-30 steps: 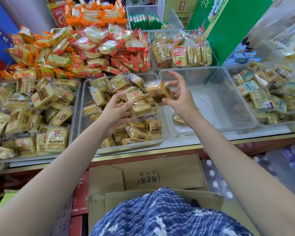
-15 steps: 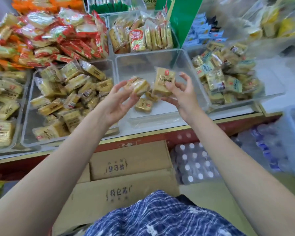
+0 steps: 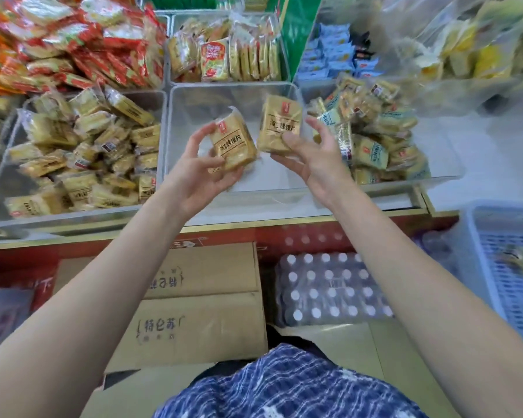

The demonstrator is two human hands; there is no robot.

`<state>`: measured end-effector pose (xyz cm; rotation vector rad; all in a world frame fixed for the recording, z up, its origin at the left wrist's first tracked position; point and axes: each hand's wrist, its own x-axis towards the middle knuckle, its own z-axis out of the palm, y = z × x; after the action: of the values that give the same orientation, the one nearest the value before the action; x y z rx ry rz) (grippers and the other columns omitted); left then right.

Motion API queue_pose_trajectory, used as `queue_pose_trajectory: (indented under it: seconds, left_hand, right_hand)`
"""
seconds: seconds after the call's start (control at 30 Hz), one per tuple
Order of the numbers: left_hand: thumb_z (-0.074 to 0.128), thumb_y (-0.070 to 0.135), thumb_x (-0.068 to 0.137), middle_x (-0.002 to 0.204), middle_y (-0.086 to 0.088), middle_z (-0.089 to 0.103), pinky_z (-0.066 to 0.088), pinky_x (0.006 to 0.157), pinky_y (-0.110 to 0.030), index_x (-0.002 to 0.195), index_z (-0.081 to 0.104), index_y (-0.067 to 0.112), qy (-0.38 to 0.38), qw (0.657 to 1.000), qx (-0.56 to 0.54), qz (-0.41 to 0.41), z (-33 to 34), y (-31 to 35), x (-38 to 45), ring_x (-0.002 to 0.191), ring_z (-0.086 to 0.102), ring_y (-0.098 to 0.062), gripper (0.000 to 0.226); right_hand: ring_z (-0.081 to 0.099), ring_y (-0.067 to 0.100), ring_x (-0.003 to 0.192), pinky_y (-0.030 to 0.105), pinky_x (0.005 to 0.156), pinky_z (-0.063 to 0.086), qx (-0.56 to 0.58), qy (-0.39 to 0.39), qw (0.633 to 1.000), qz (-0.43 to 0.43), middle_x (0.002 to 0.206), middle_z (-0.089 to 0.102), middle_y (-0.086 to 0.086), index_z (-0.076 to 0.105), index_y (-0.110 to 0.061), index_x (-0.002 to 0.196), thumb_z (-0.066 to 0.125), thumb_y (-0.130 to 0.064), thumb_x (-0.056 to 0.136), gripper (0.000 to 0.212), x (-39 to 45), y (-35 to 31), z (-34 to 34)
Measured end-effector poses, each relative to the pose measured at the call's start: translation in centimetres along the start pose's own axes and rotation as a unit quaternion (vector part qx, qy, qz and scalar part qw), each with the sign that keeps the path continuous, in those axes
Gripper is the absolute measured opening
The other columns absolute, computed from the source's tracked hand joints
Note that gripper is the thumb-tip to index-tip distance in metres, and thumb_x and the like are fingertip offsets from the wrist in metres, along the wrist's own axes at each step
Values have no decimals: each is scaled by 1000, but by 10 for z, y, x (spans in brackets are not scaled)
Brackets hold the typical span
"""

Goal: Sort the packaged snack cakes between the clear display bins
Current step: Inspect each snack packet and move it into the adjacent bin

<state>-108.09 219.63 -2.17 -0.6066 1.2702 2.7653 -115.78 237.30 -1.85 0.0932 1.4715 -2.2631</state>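
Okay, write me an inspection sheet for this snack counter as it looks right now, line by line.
Surface: counter with a gold front edge, carrying clear bins.
Job's things: one snack cake in the left hand, one snack cake in the right hand, both above the middle bin; left bin heaped with cakes; right bin of blue-labelled cakes.
Clutter: red-wrapped snacks piled behind.
Grip: each hand holds its cake in curled fingers.
Cables: nothing seen.
Surroundings: cardboard boxes, bottle pack, blue basket below.
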Motion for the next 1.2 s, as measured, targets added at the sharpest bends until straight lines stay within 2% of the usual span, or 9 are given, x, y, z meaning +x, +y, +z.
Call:
queue_pose_trajectory:
  seconds: [0.07,0.17,0.3,0.4,0.5,0.7,0.9,1.03,1.2]
  left_hand:
    - [40,-19,87,125,-7,52,57,77,-32,113,55,27,41,989,134,53,1,-2,4,98,65,-23,55]
    - [45,-13,87,131,-6,53,52,73,-18,112,61,28,90,916,370,130,0,-9,17,110,58,-17,51]
    - [35,-10,88,118,1,52,39,53,-5,122,58,20,110,892,429,94,4,-25,32,78,50,3,52]
    - [35,-5,90,122,-3,55,41,70,-12,122,58,14,145,871,461,88,-4,-39,32,102,54,-14,44]
    - [36,-4,89,120,-6,57,40,67,-18,119,59,13,146,834,525,89,-15,-47,27,90,53,-13,41]
    - [36,-6,90,109,1,57,45,88,-27,117,57,10,63,804,572,152,22,-63,12,101,56,-15,38]
    - [36,-4,91,108,3,55,36,50,-9,118,53,12,-77,773,613,146,109,-112,15,92,60,-15,36]
    - [35,-3,92,107,-2,58,36,51,-8,119,53,9,-146,752,629,136,170,-172,29,80,61,-13,34]
    - [39,-4,86,104,-2,60,42,69,-22,117,54,10,-177,737,645,96,241,-249,51,88,61,-21,36]
  right_hand:
    - [67,22,89,36,81,58,-33,12,999,-23,101,64,13,32,-12,132,63,9,83,62,-3,2,-8]
    - [63,23,101,38,87,56,-149,73,984,-58,106,63,12,35,-16,129,69,8,79,65,-12,1,-22]
    - [64,23,102,31,79,58,-156,140,975,-72,110,64,14,36,-12,130,69,8,79,63,-27,-2,-42]
    - [64,24,104,35,80,58,-156,172,970,-74,114,64,15,37,-11,131,70,7,78,65,-39,-1,-56]
    - [65,23,104,36,81,58,-132,200,968,-69,112,64,12,40,-16,123,70,7,78,59,-51,6,-67]
    - [66,18,98,33,81,58,-77,244,964,-66,100,65,3,41,-13,123,66,6,83,52,-72,8,-92]
    - [66,18,92,26,72,58,-46,317,942,-96,100,61,5,41,-11,107,65,5,84,37,-96,-17,-161]
    - [60,11,73,16,60,50,-103,430,892,-89,84,57,-4,48,-10,102,68,-7,85,27,-108,-36,-247]
    - [53,16,90,23,69,42,-145,522,839,-46,100,56,2,60,-8,111,66,-7,86,25,-113,-44,-377]
